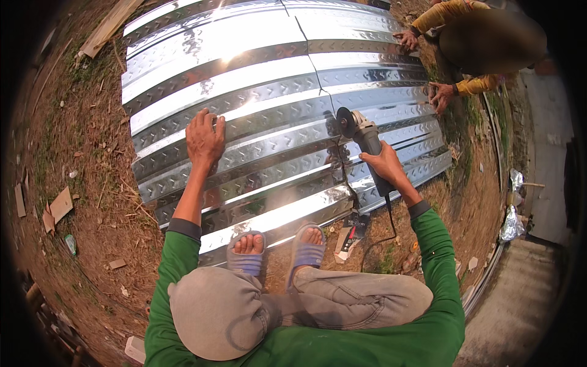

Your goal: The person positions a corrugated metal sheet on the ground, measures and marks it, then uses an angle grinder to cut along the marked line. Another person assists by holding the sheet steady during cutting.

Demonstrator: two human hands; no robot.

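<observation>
Shiny ribbed metal sheet (pixel 278 125) covers the ground in front of my feet. My left hand (pixel 205 139) rests on its left part, palm down, with nothing held. In my right hand (pixel 385 164) is an angle grinder (pixel 369 144), gripped around its dark body. Its black disc (pixel 346 122) stands tilted beside a dark jagged line (pixel 320 89) that crosses the ribs from far to near. Whether the disc touches the metal, or spins, I cannot tell. The grinder's power cord (pixel 392 221) trails down near my right forearm.
Another person's two hands (pixel 406 40) press on the sheet's far right edge, their sleeves yellow. My sandalled feet (pixel 249 252) are by the near edge. A printed packet (pixel 350 237) lies close to the cord. Wood scraps (pixel 60 205) and a plank (pixel 109 27) lie left.
</observation>
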